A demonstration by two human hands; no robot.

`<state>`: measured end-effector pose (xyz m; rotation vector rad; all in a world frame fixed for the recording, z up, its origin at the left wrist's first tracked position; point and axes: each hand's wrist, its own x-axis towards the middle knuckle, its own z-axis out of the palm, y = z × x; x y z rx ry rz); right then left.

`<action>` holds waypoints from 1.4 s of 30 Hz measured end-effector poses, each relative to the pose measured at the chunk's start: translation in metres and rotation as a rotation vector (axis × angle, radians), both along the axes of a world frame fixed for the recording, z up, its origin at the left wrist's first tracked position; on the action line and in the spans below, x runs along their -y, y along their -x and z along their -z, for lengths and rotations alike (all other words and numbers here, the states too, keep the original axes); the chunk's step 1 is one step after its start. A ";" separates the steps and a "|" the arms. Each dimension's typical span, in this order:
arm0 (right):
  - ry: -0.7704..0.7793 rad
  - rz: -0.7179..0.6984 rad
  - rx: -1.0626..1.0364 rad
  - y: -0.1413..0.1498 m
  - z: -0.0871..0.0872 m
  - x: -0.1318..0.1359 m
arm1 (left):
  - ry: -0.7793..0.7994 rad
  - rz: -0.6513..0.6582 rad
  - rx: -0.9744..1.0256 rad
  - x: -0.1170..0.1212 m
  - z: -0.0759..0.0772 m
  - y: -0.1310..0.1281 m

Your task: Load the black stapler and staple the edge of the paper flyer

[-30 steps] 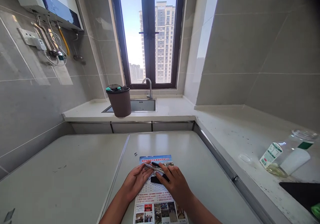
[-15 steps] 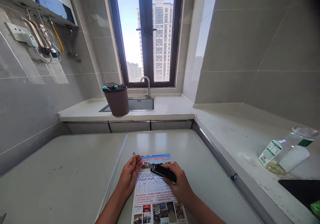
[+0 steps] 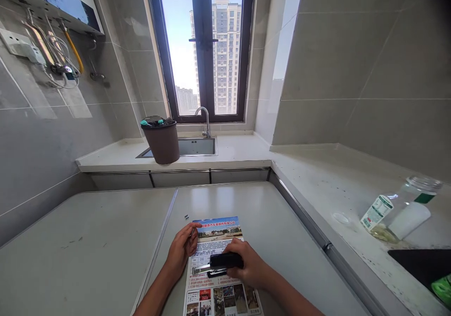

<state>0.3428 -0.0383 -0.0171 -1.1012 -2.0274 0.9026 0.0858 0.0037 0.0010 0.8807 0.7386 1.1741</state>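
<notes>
A colour-printed flyer [image 3: 218, 231] lies flat on the grey table [image 3: 105, 240] in front of me. My right hand [image 3: 246, 266] is closed round a black stapler [image 3: 220, 263], which lies sideways across the flyer's middle with its metal jaw pointing left. My left hand [image 3: 183, 246] rests at the flyer's left edge, its fingers curled against the paper near the top corner. A couple of small loose staples [image 3: 186, 217] lie on the table just beyond the flyer's top left corner.
A brown bin [image 3: 161, 139] stands on the white counter [image 3: 232, 151] by the sink [image 3: 195, 146] and tap under the window. On the right counter are a clear bottle [image 3: 400, 210] lying down, a black mat [image 3: 419, 264] and something green at the frame edge.
My right hand has brought the stapler down from the flyer's top edge to its middle and turned it sideways. My left hand has stayed at the flyer's left edge.
</notes>
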 end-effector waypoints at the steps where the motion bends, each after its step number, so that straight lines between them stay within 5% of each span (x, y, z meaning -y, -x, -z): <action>1: 0.004 -0.010 0.000 -0.001 0.001 -0.001 | -0.033 0.007 -0.043 0.000 0.002 -0.001; 7: 0.010 -0.057 0.045 -0.016 -0.004 -0.006 | -0.208 0.078 -0.319 -0.001 0.012 -0.001; 12: -0.041 -0.165 0.075 -0.021 -0.024 -0.005 | -0.236 0.194 -0.429 0.003 0.017 -0.005; 18: -0.498 -0.047 0.145 -0.001 -0.045 0.009 | -0.442 0.178 -0.489 0.006 0.015 -0.010; 24: -0.751 -0.173 0.345 0.027 -0.049 0.029 | -0.464 0.237 -0.400 0.011 0.011 -0.011; 32: -0.804 -0.183 0.345 0.023 -0.052 0.025 | -0.454 0.283 -0.377 0.013 0.003 -0.012; 42: -0.736 -0.075 -0.081 0.014 -0.029 0.012 | -0.432 0.374 -0.320 0.019 0.000 -0.013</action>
